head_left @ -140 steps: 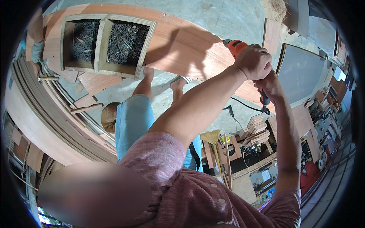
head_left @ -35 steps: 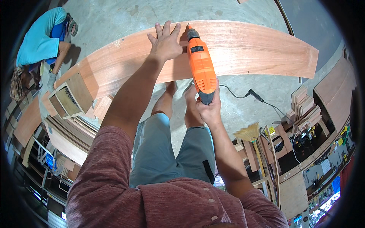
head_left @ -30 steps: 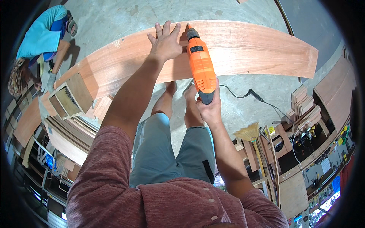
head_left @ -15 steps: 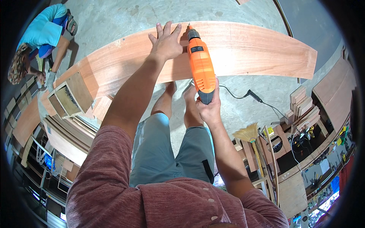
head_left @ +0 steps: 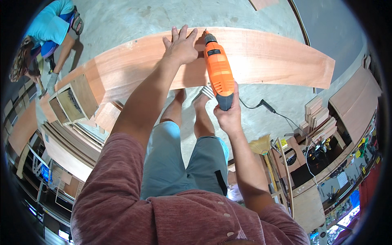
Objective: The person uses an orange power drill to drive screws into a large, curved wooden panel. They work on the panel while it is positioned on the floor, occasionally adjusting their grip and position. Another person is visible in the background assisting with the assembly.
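Orange drill [head_left: 219, 76] gripped in right hand [head_left: 228, 116], bit just beside splayed left fingers [head_left: 179, 34]. Left hand [head_left: 181, 47] flat on plywood panel [head_left: 261, 57]. Best kept square, fingertips clear of bit.

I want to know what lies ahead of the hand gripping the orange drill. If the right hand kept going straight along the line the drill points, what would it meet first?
The right hand pushes the orange drill toward the long wooden board. The bit already seems to touch the board beside the left hand, so the board probably comes first.
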The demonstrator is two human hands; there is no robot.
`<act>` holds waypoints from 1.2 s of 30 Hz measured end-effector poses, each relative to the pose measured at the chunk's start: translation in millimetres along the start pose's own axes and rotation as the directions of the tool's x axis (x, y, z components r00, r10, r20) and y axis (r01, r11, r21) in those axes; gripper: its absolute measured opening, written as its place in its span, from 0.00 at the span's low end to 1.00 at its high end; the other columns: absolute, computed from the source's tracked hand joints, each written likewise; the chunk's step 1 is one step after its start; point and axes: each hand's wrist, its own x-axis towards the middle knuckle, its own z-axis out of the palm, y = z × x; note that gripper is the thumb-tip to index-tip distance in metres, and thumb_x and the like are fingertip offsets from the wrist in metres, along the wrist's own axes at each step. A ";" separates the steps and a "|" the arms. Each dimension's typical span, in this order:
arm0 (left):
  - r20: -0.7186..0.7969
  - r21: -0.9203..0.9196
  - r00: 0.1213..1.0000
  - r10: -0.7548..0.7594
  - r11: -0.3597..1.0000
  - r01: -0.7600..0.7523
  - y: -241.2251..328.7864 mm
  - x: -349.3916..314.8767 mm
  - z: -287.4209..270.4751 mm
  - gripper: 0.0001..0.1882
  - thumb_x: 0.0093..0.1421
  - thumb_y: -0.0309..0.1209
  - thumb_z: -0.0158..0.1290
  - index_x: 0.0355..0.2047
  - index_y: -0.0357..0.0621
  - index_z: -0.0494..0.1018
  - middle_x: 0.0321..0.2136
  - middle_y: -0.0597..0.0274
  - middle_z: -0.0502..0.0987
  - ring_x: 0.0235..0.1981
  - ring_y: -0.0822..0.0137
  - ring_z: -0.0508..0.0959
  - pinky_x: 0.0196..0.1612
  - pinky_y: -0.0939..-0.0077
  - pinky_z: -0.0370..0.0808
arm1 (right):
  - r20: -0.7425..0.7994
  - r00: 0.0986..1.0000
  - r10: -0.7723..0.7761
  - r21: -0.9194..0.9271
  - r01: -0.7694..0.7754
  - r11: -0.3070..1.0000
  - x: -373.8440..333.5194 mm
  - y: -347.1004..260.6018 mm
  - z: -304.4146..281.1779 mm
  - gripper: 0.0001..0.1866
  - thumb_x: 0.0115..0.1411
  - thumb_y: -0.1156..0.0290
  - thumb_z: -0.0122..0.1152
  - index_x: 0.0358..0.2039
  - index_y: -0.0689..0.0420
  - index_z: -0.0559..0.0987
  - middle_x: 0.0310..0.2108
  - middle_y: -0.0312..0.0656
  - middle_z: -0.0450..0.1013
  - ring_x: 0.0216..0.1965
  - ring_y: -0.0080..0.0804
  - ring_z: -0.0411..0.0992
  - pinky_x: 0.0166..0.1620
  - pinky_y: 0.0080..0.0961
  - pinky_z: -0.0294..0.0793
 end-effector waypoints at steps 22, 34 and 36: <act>0.101 -0.227 0.995 0.012 0.974 0.012 1.1 -13.7 -20.6 0.62 0.44 0.64 0.67 0.74 0.50 0.55 0.77 0.56 0.41 0.77 0.45 0.33 0.69 0.27 0.40 | 0.051 0.999 0.009 -0.376 0.011 0.926 12.5 -9.6 -41.7 0.53 0.47 0.85 0.55 0.76 0.51 0.49 0.56 0.54 0.75 0.57 0.42 0.75 0.59 0.29 0.71; 0.111 -0.255 0.994 0.016 0.967 0.013 0.1 -13.8 -22.1 0.60 0.46 0.61 0.68 0.74 0.50 0.55 0.77 0.57 0.39 0.77 0.45 0.31 0.70 0.25 0.37 | 0.041 0.999 0.016 -0.392 0.001 0.920 12.1 -7.4 -41.4 0.53 0.48 0.85 0.55 0.76 0.51 0.51 0.56 0.53 0.75 0.56 0.44 0.76 0.58 0.31 0.73; 0.115 -0.254 0.993 0.017 0.967 0.013 0.1 -13.8 -22.5 0.60 0.46 0.61 0.68 0.74 0.51 0.55 0.77 0.58 0.39 0.77 0.45 0.31 0.70 0.25 0.37 | 0.044 0.999 0.008 -0.371 0.009 0.929 12.7 -5.7 -40.5 0.53 0.48 0.84 0.55 0.76 0.50 0.51 0.56 0.53 0.75 0.56 0.44 0.76 0.58 0.31 0.73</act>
